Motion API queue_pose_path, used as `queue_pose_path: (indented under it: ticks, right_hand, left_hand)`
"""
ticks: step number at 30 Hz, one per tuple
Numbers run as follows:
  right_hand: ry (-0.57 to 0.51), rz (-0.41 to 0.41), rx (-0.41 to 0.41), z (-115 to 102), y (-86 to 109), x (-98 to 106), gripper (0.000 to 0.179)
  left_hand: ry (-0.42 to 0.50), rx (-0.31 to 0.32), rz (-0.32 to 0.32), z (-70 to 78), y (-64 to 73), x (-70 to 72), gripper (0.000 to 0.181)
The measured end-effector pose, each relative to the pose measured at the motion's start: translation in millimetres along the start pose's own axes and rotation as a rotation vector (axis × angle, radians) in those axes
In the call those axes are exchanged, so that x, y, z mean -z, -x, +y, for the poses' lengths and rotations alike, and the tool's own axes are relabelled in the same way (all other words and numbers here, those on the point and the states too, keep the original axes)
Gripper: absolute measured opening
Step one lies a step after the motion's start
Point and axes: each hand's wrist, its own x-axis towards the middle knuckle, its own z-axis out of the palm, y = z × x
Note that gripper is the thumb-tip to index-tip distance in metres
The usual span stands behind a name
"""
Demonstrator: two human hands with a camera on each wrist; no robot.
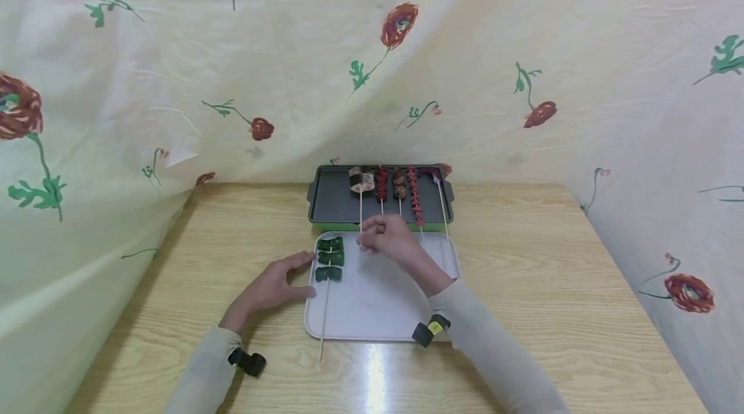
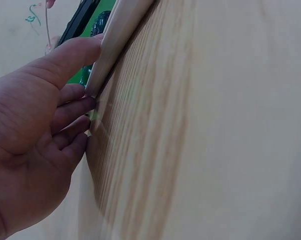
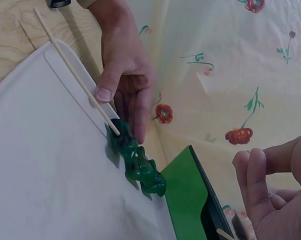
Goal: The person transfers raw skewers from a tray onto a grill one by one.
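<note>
In the head view my right hand (image 1: pixel 391 241) pinches the stick of a skewer (image 1: pixel 361 179) whose thick pale-and-dark chunk lies at the grill pan's left part. My left hand (image 1: pixel 272 285) is at the left edge of a white tray (image 1: pixel 383 310), thumb and fingers apart, touching its rim. On that tray, beside the left hand, rests a green pepper skewer (image 1: pixel 330 259), its stick sticking out past the near edge. The right wrist view shows the right fingertips (image 3: pixel 256 160) together; the held stick is mostly hidden there.
Behind the tray stands a dark grill pan (image 1: pixel 337 207) with a green base. Several other skewers lie on it, including a red meat skewer (image 1: pixel 381 185), a brown meat skewer (image 1: pixel 399 185) and a thin red one (image 1: pixel 414 194). A flowered cloth (image 1: pixel 325 78) hangs behind the wooden table (image 1: pixel 523 259).
</note>
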Motion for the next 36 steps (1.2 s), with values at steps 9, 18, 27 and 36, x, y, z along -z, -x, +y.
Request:
queue_pose_path:
  ticks: [9,18,27,36]
  right_hand:
    - [-0.036,-0.009,-0.041,-2,-4.8,0,0.026]
    - [-0.059,0.001,-0.052,0,-9.3,2,0.032]
    - [0.038,0.026,-0.038,4,-0.4,2,0.036]
    - [0.074,0.019,-0.032,8,15.9,-1,0.042]
  left_hand:
    - [-0.004,0.006,-0.003,-0.2,-1.0,-0.2,0.082]
    - [-0.011,0.011,-0.005,0.6,-0.4,0.3,0.081]
    - [-0.014,0.011,-0.005,-0.2,0.0,-0.8,0.081]
    - [-0.018,0.015,-0.003,0.7,-0.3,-1.2,0.081]
